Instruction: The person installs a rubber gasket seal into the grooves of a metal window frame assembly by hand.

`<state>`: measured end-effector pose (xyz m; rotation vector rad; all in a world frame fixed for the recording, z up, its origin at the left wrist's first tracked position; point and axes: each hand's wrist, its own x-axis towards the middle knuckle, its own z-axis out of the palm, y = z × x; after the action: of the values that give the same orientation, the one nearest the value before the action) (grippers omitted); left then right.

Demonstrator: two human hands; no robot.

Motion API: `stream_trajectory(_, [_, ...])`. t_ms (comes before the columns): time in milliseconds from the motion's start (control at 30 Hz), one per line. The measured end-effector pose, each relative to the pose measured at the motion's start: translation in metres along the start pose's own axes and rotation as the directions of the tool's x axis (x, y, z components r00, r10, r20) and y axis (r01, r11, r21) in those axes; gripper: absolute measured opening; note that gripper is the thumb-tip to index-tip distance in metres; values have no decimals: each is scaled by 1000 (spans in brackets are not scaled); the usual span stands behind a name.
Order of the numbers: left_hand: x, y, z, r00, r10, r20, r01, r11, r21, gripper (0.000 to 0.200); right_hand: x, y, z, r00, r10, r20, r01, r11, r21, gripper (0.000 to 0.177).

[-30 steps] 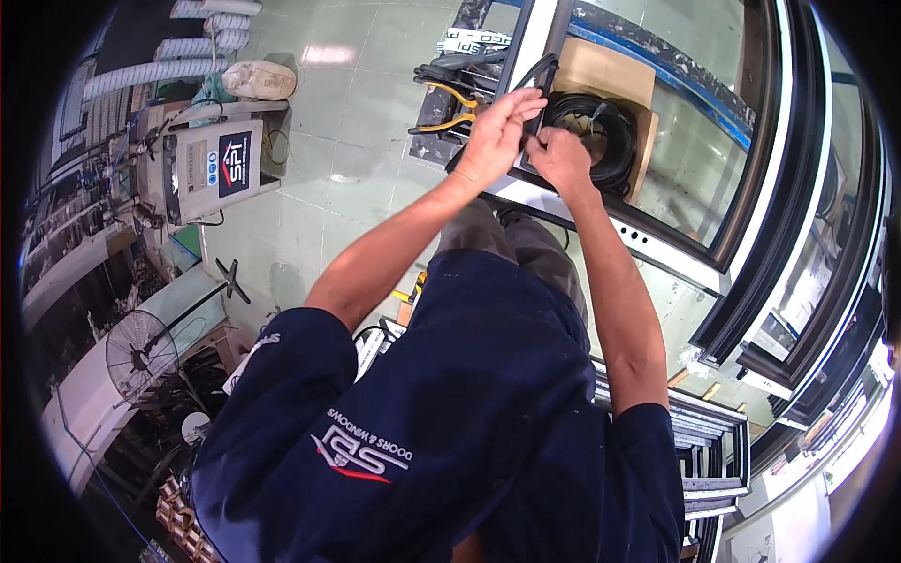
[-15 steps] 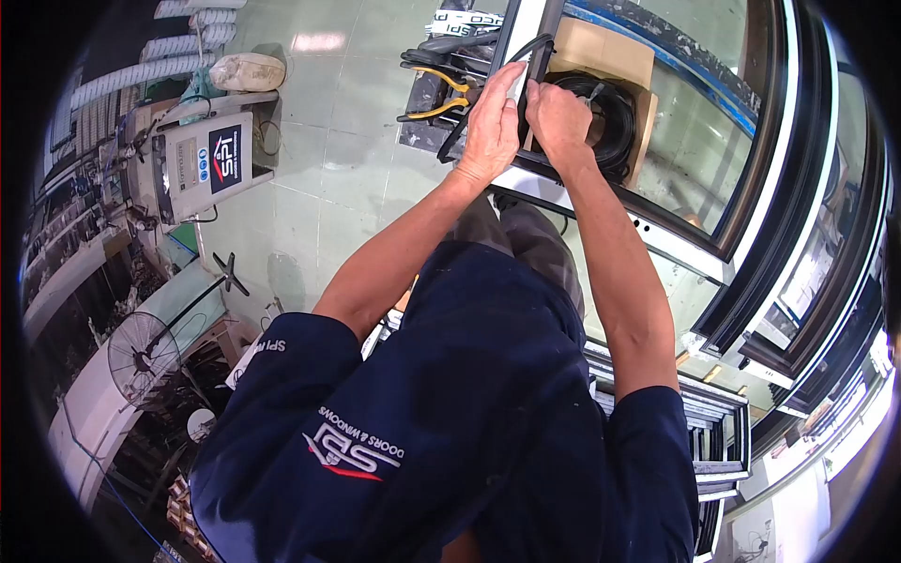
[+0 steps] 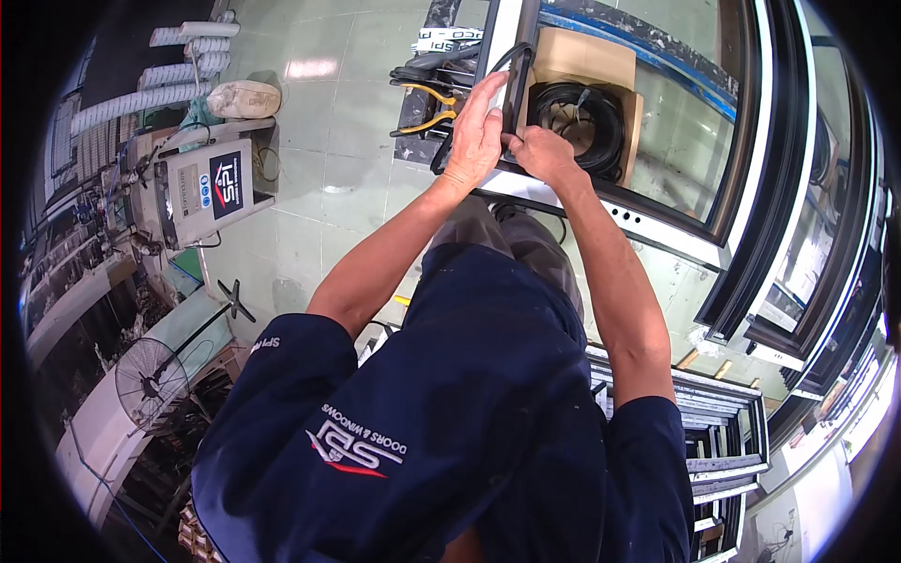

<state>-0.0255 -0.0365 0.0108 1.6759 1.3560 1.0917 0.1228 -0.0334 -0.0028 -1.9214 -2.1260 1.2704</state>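
A window or door frame (image 3: 615, 201), white outside with dark inner edges, lies in front of me. My left hand (image 3: 477, 133) lies along the outer side of its left bar, fingers stretched out and the thumb toward the bar. My right hand (image 3: 542, 153) is close to the near left corner, its fingers curled and its thumb pressed at the bar's inner edge. A thin black strip (image 3: 515, 54) loops up from that bar beyond my hands. What lies under the right fingertips is hidden. Beside my right hand, a cardboard box (image 3: 587, 58) holds a black coil (image 3: 610, 117).
Yellow-handled pliers (image 3: 434, 122) lie left of my left hand on a dark support. More frames (image 3: 798, 235) stand at the right, with stacked frames (image 3: 723, 441) below. A machine (image 3: 206, 188) and a fan (image 3: 152, 380) stand at the left.
My right hand has slid along the frame's bar toward me, to near the corner. My left hand has come slightly toward me too. The view has shifted a little.
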Motion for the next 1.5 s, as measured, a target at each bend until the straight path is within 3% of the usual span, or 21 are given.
stream_trajectory(100, [0,2,-2,1000,19,6,-19,1000,8,51,22,29,15,971,-187,146,160,971,179,43])
stream_trajectory(200, [-1,0,-1,1000,22,-23,-23,999,-36,50,30,40,14,923,-260,285,157,928,338,44])
stream_trajectory(233, [-1,0,-1,1000,11,-19,-12,999,-38,50,31,36,17,947,-188,259,135,968,210,43])
stream_trajectory(367, [-1,-2,1,999,15,-40,-17,999,-51,49,28,31,4,946,-234,226,187,959,211,41])
stream_trajectory(467, [-2,3,0,999,7,-41,-10,998,-67,50,53,38,6,971,102,217,-197,856,479,45])
stream_trajectory(500, [-2,1,0,999,-2,-32,-1,998,-69,51,54,39,8,997,9,81,-45,890,453,46])
stream_trajectory(600, [-4,-2,0,1000,-10,-21,9,999,-53,51,47,39,21,991,-126,54,82,862,501,43])
stream_trajectory(667, [-2,0,0,1000,-7,-24,6,999,-32,51,34,45,20,966,-219,139,156,919,363,38])
stream_trajectory(767, [-2,5,1,999,1,-47,-2,1000,-14,49,13,29,7,963,-179,200,113,947,300,37])
stream_trajectory(867, [-1,6,2,998,38,-47,-37,999,28,50,29,33,9,981,-163,108,130,957,258,38])
stream_trajectory(900, [-1,6,3,998,27,-50,-26,999,26,50,56,56,28,978,-207,25,170,862,477,43])
stream_trajectory(933, [-1,8,4,998,29,-48,-28,999,29,50,59,43,10,996,43,79,-82,786,613,52])
stream_trajectory(1000, [-1,10,3,999,25,-44,-23,999,40,50,88,47,-1,1000,25,-15,-12,835,551,58])
stream_trajectory(1100, [-1,8,3,999,32,-43,-30,998,47,49,109,33,-21,973,179,-144,-32,727,685,52])
stream_trajectory(1200, [1,8,3,998,25,-49,-23,999,39,48,105,40,-20,971,-140,-193,208,895,395,45])
stream_trajectory(1233, [1,8,3,999,10,-52,-9,1000,19,48,97,41,-17,971,-175,-164,225,903,366,42])
stream_trajectory(1300, [-2,7,4,998,-36,-58,33,999,-38,47,83,41,-9,969,-221,-114,247,903,351,43])
stream_trajectory(1500, [0,6,4,997,-52,-62,44,991,-127,46,51,45,11,980,-174,98,111,885,453,41])
